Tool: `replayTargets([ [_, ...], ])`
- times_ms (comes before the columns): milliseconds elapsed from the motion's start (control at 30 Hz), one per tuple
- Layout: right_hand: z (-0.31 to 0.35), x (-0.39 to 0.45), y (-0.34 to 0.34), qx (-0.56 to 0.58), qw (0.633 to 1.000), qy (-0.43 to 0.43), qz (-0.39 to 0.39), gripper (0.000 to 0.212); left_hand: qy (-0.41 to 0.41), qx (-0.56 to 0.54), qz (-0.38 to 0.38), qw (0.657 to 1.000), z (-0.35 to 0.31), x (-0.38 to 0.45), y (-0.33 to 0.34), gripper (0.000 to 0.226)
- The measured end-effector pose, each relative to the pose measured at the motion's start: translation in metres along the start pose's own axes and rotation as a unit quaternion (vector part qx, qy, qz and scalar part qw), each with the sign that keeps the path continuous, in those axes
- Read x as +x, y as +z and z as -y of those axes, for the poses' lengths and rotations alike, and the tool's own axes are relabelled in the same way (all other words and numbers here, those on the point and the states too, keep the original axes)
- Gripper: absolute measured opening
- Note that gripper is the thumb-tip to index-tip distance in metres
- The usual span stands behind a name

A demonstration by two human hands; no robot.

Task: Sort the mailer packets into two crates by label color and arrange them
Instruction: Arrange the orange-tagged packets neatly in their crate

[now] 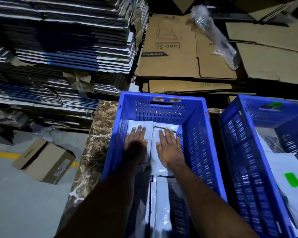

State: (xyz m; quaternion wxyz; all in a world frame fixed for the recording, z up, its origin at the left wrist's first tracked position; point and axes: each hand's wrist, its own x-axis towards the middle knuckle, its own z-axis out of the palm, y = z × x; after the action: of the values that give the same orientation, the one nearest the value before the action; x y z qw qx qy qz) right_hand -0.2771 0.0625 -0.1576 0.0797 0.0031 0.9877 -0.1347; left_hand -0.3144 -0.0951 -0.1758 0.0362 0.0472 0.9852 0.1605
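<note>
Two blue perforated plastic crates are sitting side by side on a brown marbled stone slab (95,148), which is showing along the left flank of the near-centre crate (163,109). Both bare forearms are reaching into this crate. The left hand (136,140) is lying flat, fingers straight and slightly spread, pressing down on a white plastic mailer packet (145,125) at the far left of the crate floor; it is gripping nothing. The right hand (168,145) is likewise lying flat with fingers extended, pressing on a second white mailer packet (173,127) just beside the first; it too is holding nothing. Further white packets are lying nearer in the same crate, partly hidden beneath the arms.

The second blue crate (248,152) is standing at the right, close alongside the first. White packets are lying in it, one bearing a bright green label (292,179).

Left of the slab, a grey floor (24,203) with a yellow painted line (3,154) is showing, and a small brown cardboard box (43,160) is lying tilted on it. At far left, tall stacks of flattened blue-and-white cartons (67,40) are rising. At far centre and right, flattened brown corrugated cardboard sheets (170,48) are lying piled, with a clear bubble-wrap roll (215,35) resting on top.
</note>
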Motion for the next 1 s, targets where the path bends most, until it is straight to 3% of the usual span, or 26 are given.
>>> replayTargets([
  [333,0.005,0.013,-0.013,-0.115,0.99,-0.015,0.085,0.064,-0.021,0.017,0.07,0.997,0.001,0.016,0.004,0.053],
  [433,0.016,0.026,-0.033,-0.104,0.992,-0.014,0.072,0.062,0.017,0.032,0.019,0.999,-0.002,0.026,-0.01,0.049],
  [500,0.022,0.033,-0.039,-0.085,0.996,-0.023,0.028,0.056,0.016,0.012,0.036,0.999,-0.002,0.036,-0.014,0.05],
  [600,0.023,0.032,-0.031,-0.016,0.997,0.001,0.077,0.062,0.02,-0.012,0.078,0.997,0.0,0.039,-0.006,0.057],
  [767,0.014,0.031,-0.01,-0.017,0.998,0.004,0.059,0.062,0.012,-0.024,-0.004,1.0,0.004,0.025,0.005,0.051],
  [1000,0.005,0.032,-0.02,0.02,0.995,-0.006,0.097,0.059,-0.014,-0.023,0.03,0.999,0.0,0.028,0.003,0.05],
])
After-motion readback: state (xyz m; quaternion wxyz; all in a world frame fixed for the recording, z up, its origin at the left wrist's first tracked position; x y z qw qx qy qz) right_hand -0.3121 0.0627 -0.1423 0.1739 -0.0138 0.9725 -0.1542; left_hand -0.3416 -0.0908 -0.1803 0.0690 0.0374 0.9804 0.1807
